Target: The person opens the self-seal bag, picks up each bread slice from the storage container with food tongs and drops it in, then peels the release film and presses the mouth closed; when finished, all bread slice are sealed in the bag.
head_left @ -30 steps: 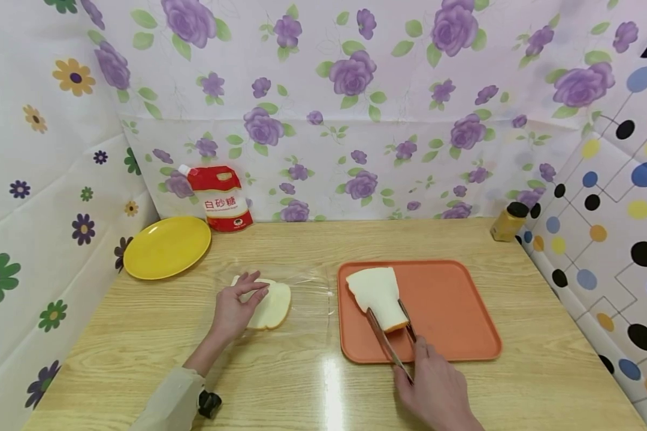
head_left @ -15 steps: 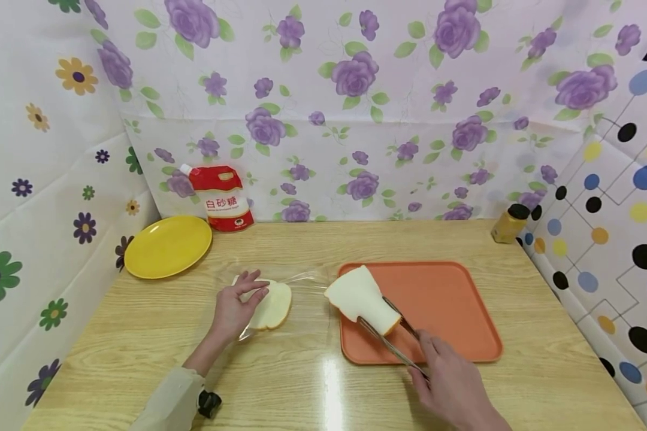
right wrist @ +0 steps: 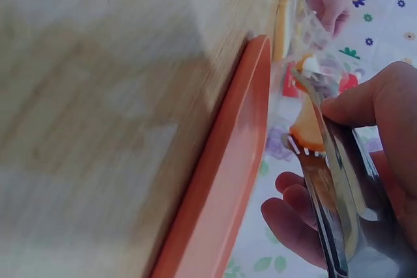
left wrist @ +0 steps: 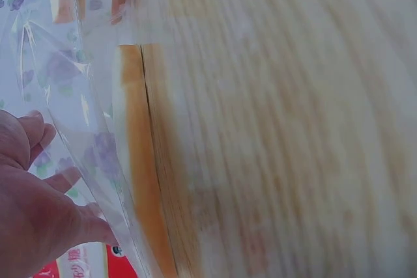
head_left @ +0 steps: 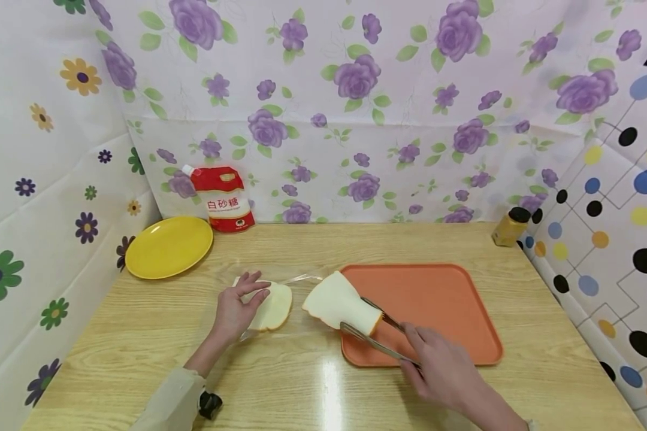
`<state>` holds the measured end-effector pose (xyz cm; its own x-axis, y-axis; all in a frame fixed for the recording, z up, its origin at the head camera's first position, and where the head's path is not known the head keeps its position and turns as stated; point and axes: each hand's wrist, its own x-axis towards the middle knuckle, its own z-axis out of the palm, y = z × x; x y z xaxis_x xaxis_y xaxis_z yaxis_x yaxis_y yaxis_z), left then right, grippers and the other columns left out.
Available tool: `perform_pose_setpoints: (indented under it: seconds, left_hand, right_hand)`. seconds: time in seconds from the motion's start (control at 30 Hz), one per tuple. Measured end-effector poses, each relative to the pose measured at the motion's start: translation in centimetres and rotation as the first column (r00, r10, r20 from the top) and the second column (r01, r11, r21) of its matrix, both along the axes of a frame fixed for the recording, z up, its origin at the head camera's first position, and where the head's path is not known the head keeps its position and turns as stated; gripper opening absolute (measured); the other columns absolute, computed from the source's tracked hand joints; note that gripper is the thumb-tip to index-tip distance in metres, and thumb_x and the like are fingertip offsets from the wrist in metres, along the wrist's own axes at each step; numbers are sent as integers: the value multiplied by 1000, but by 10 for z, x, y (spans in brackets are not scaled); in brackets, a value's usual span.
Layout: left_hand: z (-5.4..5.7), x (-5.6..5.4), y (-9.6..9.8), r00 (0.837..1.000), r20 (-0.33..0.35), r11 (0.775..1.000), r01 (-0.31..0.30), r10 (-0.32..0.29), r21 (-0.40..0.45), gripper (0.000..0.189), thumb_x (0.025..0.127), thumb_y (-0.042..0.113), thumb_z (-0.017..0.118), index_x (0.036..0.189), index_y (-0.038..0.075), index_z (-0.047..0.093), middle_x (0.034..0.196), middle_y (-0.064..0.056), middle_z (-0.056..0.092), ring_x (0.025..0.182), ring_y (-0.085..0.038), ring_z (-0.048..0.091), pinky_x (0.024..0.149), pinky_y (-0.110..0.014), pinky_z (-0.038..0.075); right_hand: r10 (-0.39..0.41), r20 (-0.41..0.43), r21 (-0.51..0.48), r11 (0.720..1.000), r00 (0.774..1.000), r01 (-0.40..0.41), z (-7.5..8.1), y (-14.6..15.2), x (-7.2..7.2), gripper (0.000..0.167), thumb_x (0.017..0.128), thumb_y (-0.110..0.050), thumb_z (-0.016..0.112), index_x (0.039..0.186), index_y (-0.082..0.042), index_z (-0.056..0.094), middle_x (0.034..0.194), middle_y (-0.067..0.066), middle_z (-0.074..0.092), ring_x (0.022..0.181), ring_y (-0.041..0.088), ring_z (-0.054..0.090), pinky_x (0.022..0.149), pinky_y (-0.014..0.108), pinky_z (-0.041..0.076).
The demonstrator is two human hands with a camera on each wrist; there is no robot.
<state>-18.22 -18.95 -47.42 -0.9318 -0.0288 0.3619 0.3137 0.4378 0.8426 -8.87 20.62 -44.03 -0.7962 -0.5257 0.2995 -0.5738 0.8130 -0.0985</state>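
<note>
My left hand (head_left: pixel 236 308) pinches the raised edge of clear plastic film (left wrist: pixel 91 115) over a slice of bread (head_left: pixel 277 305) on the table; the hand hides part of that slice. In the left wrist view the slice's brown crust (left wrist: pixel 140 161) shows behind the film. My right hand (head_left: pixel 444 368) grips metal tongs (head_left: pixel 378 346), whose tips clasp the narrow end of a second slice of bread (head_left: pixel 336 305). That slice's wide end reaches left past the edge of the orange tray (head_left: pixel 431 317), towards the film.
A yellow plate (head_left: pixel 168 246) lies at the back left, beside a red and white pouch of white sugar (head_left: pixel 227 203). A small yellow jar with a black lid (head_left: pixel 509 227) stands at the back right. Flowered cloth (head_left: pixel 302 120) walls the back of the wooden table (head_left: pixel 280 383).
The right hand has swung the tongs and their bread slice left, from over the tray to past its left edge. The left hand has stayed in place.
</note>
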Motion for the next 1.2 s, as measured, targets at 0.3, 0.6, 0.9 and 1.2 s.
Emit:
perform_pose_setpoints:
  seconds: [0.3,0.6,0.9,1.2]
  left_hand:
    - [0,0,0,1000,13,1000,-7,7,-15,15,87,-3,75,101,-4,77,127,-26,62,133,-50,42,112,-59,28]
    - [0,-1,1,1000,3,1000,-1,1,-21,15,86,-4,75,101,-4,76,127,-28,61,132,-51,43,111,-59,28]
    - [-1,-3,2,1000,3,1000,6,-6,-29,15,87,-3,75,102,-3,77,127,-27,62,132,-52,42,111,-60,28]
    - [-1,-1,2,1000,-1,1000,11,-11,-18,14,88,-3,75,101,-4,77,128,-29,61,133,-52,41,111,-61,27]
  right_hand:
    - [94,72,10,995,993,-95,9,-2,-20,51,88,-30,76,128,-2,60,92,1,62,64,10,53,44,22,36]
    - [152,165,37,986,975,-160,15,-8,-45,49,91,-32,73,129,-5,58,91,1,61,62,7,47,43,23,35]
    - [235,181,52,967,955,-248,13,-19,-71,41,94,-34,68,123,-7,58,87,-1,59,62,7,48,46,24,40]
    - [295,168,100,944,941,-314,8,-39,-89,43,95,-33,67,127,-7,56,93,2,62,66,10,50,51,26,44]
